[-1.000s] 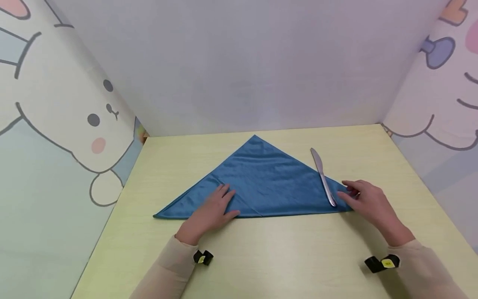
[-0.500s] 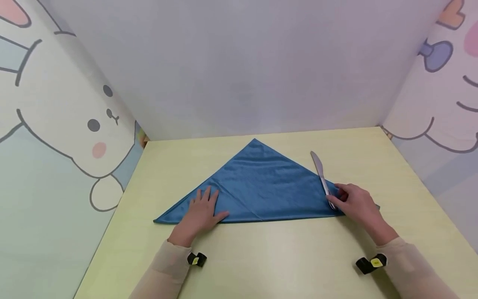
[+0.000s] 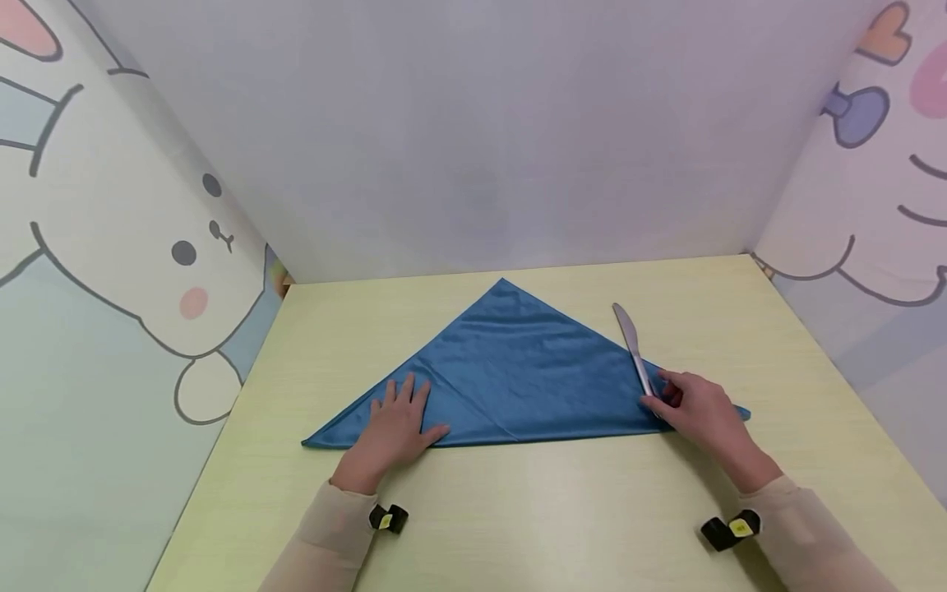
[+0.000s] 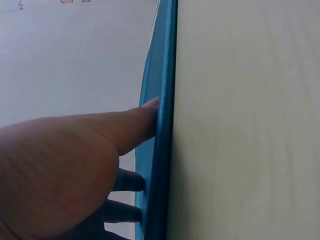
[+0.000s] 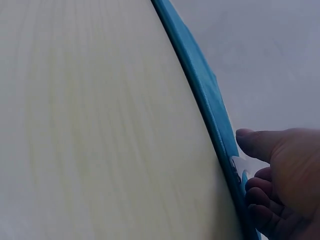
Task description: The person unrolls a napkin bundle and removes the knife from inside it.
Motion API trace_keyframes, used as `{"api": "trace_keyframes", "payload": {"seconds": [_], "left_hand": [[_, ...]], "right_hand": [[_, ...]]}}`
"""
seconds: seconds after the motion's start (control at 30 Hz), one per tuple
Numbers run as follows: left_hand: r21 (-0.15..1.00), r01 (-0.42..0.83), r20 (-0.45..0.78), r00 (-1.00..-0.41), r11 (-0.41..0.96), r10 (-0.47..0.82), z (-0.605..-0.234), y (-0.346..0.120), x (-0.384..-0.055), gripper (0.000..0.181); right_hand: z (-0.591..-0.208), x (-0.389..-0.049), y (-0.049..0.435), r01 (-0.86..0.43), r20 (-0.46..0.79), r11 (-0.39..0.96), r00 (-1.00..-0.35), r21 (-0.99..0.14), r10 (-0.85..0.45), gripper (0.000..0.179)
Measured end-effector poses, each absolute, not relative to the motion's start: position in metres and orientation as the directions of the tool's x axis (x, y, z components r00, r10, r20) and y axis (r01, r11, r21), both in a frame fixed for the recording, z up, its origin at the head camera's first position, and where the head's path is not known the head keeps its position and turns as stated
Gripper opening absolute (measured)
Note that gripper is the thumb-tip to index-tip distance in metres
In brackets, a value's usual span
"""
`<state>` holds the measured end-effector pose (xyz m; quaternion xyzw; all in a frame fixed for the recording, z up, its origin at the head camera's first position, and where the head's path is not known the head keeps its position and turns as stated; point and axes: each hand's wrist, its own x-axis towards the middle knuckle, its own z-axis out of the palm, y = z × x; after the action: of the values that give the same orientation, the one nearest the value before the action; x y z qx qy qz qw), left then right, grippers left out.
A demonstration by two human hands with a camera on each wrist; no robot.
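Note:
A blue satin cloth (image 3: 533, 362), folded into a triangle, lies flat with its long edge toward me. Across its right part rests a silver table knife (image 3: 627, 329), blade pointing away past the cloth's edge. My right hand (image 3: 699, 403) is at the knife's handle, thumb on one side and curled fingers on the other, covering the handle's end. In the right wrist view the handle end (image 5: 250, 164) shows between thumb and fingers. My left hand (image 3: 392, 423) rests on the cloth's left part with fingers spread; its thumb (image 4: 142, 117) lies at the folded edge in the left wrist view.
The pale wooden table (image 3: 547, 510) ends at a plain light wall (image 3: 473, 148) behind. Side walls with cartoon drawings (image 3: 148, 247) stand left and right. A small black camera (image 3: 388, 518) is worn on each wrist.
My right hand has moved left from the cloth's right corner onto the knife's handle, uncovering that corner. My left hand has slid left along the cloth. Knife and cloth appear unmoved.

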<state>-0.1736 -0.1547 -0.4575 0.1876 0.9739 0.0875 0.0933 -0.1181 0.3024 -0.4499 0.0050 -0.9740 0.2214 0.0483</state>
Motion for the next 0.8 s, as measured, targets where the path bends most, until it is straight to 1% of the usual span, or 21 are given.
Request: {"api": "trace_keyframes", "payload": {"seconds": [0.17, 0.27, 0.53, 0.8], "left_hand": [[0.203, 0.343, -0.154, -0.914, 0.917, 0.376, -0.4568, -0.1545, -0.1738, 0.084], [0.202, 0.338, -0.164, -0.913, 0.919, 0.372, -0.4563, -0.1542, -0.1739, 0.084], [0.204, 0.322, -0.195, -0.912, 0.924, 0.361, -0.4547, -0.1527, -0.1752, 0.083], [0.206, 0.318, -0.198, -0.913, 0.926, 0.357, -0.4556, -0.1531, -0.1757, 0.083]], "right_hand": [[-0.454, -0.1185, 0.3013, -0.045, 0.111, 0.904, -0.994, -0.425, 0.003, 0.048], [-0.4564, -0.1193, 0.3007, -0.053, 0.119, 0.91, -0.993, -0.412, -0.004, 0.043], [-0.456, -0.1207, 0.2984, -0.053, 0.104, 0.909, -0.994, -0.413, -0.011, 0.047], [-0.4549, -0.1216, 0.2963, -0.008, 0.066, 0.906, -0.998, -0.424, 0.022, 0.05]]}}
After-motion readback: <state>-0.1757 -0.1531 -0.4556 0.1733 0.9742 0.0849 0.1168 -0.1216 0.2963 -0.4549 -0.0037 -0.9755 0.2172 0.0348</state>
